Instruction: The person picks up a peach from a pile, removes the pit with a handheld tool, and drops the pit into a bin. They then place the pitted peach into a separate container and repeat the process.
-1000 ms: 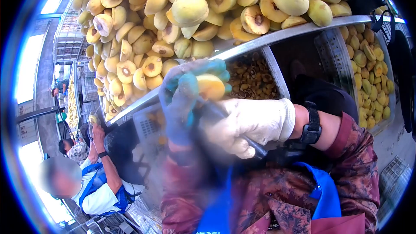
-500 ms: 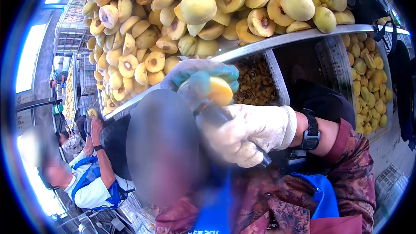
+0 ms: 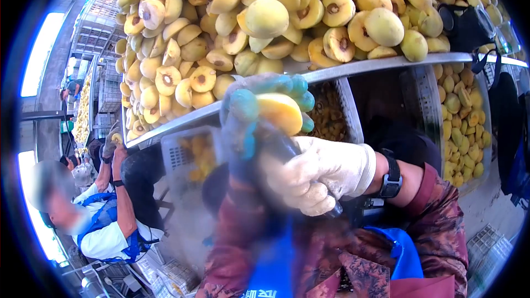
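Note:
My left hand (image 3: pixel 264 111), in a grey glove with teal fingertips, is wrapped round a yellow halved fruit (image 3: pixel 280 113) just below the metal table edge. My right hand (image 3: pixel 314 175), in a white glove, grips a tool by its dark handle (image 3: pixel 333 207). The front of the tool is blurred and lies against the underside of the fruit, so its tip cannot be made out. Above both hands, a large heap of yellow fruit (image 3: pixel 267 17), many pieces cut open with brown centres, lies behind the metal rim (image 3: pixel 381 65).
Below the rim is a crate of brownish pieces (image 3: pixel 327 113). Crates of yellow fruit stand at right (image 3: pixel 464 127) and lower left (image 3: pixel 197 157). A black object (image 3: pixel 466 26) lies on the right of the heap. A co-worker (image 3: pixel 105 215) sits at left, hands near the table corner.
The view has shifted, and the heap and rim sit lower in it. My left hand's fingers have spread further round the fruit. A crate at lower left now shows.

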`<action>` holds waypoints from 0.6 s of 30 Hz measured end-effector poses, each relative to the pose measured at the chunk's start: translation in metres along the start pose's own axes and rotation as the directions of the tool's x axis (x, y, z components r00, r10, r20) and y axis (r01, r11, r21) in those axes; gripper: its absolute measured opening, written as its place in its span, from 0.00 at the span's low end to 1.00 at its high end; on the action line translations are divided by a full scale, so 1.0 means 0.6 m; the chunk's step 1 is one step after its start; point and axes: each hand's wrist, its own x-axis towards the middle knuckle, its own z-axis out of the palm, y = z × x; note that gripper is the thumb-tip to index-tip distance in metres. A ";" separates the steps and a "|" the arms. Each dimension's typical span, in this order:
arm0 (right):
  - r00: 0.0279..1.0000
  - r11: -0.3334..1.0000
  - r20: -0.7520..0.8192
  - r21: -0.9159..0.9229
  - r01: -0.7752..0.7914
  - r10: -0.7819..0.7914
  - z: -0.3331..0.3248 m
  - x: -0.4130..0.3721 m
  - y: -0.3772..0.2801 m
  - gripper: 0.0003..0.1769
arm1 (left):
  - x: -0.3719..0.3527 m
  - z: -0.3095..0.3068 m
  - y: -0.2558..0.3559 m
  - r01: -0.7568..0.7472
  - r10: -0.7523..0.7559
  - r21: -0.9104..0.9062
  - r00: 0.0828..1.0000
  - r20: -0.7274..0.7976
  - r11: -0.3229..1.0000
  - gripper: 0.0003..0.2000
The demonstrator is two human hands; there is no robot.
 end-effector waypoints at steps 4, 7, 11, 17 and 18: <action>0.998 0.996 -0.066 -0.091 -0.011 0.005 -0.017 0.003 0.003 0.12 | -0.005 -0.012 -0.011 0.083 -0.082 0.009 0.994 -0.075 0.997 0.22; 0.956 0.952 -0.289 -0.304 -0.044 -0.048 -0.007 0.007 -0.002 0.12 | 0.002 -0.015 0.008 0.133 -0.123 0.100 0.987 -0.108 0.986 0.17; 0.830 0.749 -0.457 -0.658 -0.072 -0.321 0.005 0.025 0.004 0.14 | 0.013 -0.026 0.019 0.191 -0.173 0.136 0.976 -0.134 0.972 0.15; 0.725 0.416 -0.519 -0.842 -0.343 -0.452 -0.002 0.027 -0.002 0.37 | 0.024 -0.030 0.037 0.305 -0.269 0.421 0.952 -0.144 0.854 0.13; 0.734 0.434 -0.533 -0.829 -0.353 -0.422 -0.003 0.026 -0.001 0.37 | 0.027 -0.035 0.038 0.292 -0.274 0.480 0.956 -0.109 0.827 0.13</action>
